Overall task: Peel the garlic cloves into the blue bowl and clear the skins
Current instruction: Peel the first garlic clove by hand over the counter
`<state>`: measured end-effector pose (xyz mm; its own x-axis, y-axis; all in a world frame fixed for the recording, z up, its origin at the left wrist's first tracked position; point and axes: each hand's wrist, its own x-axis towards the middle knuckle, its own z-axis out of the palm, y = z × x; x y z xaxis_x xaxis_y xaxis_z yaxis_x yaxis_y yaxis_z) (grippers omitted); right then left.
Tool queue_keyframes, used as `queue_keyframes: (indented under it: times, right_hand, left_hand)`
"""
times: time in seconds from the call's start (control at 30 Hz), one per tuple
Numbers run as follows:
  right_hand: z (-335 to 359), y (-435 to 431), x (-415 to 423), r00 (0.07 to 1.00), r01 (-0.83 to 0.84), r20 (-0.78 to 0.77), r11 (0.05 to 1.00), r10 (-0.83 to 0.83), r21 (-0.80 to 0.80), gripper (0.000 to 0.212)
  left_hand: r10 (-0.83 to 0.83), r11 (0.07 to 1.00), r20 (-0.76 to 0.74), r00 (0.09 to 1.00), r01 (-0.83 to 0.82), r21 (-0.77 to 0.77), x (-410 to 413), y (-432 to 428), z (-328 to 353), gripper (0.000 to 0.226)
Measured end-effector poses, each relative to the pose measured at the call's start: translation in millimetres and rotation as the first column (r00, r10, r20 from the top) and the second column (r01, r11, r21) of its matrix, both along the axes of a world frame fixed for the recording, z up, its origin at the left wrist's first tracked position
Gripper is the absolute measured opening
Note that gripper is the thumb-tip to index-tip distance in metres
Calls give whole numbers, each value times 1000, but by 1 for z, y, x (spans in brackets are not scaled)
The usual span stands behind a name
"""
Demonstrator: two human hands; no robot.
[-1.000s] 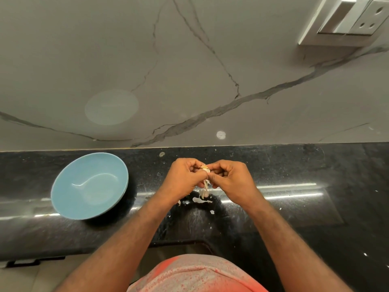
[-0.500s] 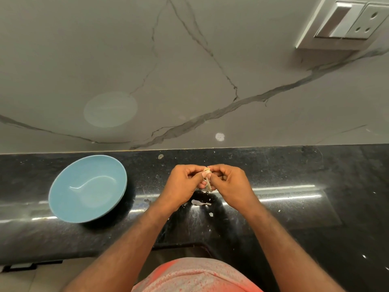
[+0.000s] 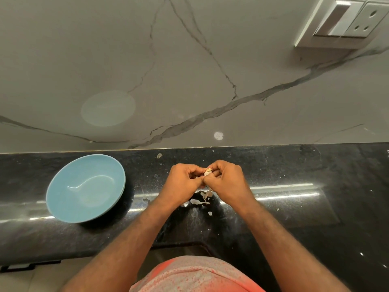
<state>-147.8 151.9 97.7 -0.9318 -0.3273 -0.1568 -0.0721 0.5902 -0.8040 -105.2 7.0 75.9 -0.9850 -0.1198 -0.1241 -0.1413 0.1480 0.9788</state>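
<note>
Head view: more skins (image 3: 197, 201) on counter (image 3: 315, 169) (perhaps), clove (image 3: 207, 173) barer.

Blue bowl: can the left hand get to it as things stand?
Probably yes: the blue bowl lies left of the left hand with only counter between, though that hand pinches the garlic clove together with the right hand.

Right of the round light-blue bowl (image 3: 84, 188), the shiny black stone counter (image 3: 145, 178) is bare, so a hand could pass. Further right the left hand (image 3: 183, 183) and right hand (image 3: 228, 180) meet, pinching a small white garlic clove (image 3: 207, 173), and block the way. Behind the bowl stands the grey marble wall (image 3: 189, 70).
</note>
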Motion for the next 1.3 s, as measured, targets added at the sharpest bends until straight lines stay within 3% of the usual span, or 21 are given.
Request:
queue_keyframes:
  times: [0.3,0.47,0.57,0.93,1.3]
  right_hand:
    - [-2,-5,-2,1000,-25,-4,996,25,84,9]
    - [-4,-2,-3,1000,5,25,1000,-4,-28,9]
    - [-4,-4,-2,1000,2,8,1000,-2,-29,9]
    - [-12,-8,4,1000,-7,6,998,7,54,3]
    - [-15,-2,-1,995,35,91,996,-27,-78,5]
  left_hand:
    - [-16,999,42,999,15,28,-1,-2,-1,21]
    - [1,959,96,995,-28,281,2,-6,2,16]
    - [88,931,112,990,-121,343,3,-2,-1,12]
    - [175,950,94,980,-193,247,6,9,-8,10]
    - [156,965,63,986,-165,202,5,8,-8,10]
